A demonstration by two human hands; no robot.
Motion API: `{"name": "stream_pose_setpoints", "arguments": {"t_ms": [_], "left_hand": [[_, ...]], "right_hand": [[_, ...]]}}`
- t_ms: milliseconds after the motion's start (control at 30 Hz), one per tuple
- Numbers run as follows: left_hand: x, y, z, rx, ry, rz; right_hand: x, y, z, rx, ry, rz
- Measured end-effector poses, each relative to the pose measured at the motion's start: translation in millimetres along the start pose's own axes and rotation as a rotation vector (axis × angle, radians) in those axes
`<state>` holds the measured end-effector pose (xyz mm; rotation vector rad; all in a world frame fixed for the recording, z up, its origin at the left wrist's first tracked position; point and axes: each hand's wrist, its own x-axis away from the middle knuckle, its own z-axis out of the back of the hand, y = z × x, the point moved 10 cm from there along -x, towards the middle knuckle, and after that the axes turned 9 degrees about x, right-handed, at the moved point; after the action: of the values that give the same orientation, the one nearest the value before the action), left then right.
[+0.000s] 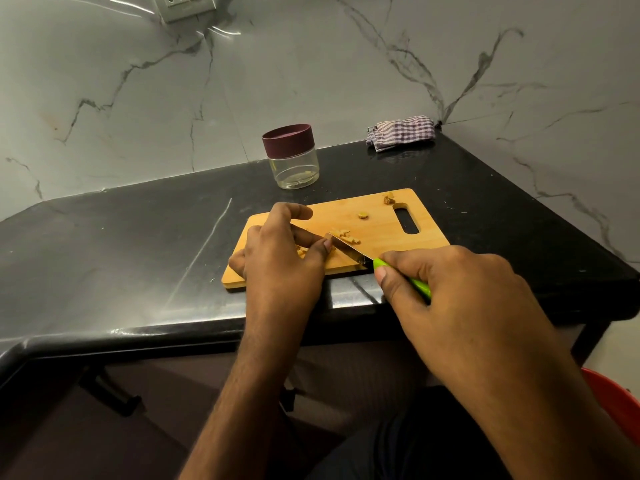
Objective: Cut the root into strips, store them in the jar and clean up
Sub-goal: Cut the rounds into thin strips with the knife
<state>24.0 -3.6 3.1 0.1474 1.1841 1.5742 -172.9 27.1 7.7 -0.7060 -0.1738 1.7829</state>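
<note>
My left hand (280, 252) is pinching the root (302, 251) while my right hand (460, 299) is gripping the knife (367, 256), slicing strips; next, another thin cut close to my fingers.

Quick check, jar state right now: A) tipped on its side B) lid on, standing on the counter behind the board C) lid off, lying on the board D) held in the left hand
B: the jar stands upright on the counter behind the cutting board, its dark lid seated on top; neither hand touches it.
</note>
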Motion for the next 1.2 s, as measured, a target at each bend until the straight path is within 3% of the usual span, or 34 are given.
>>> {"name": "stream_pose_setpoints", "arguments": {"t_ms": [1200], "left_hand": [[3,11,-13,-0.150,-0.132,-0.031]], "right_hand": [[-2,18,-5,0.152,-0.171,-0.064]]}}
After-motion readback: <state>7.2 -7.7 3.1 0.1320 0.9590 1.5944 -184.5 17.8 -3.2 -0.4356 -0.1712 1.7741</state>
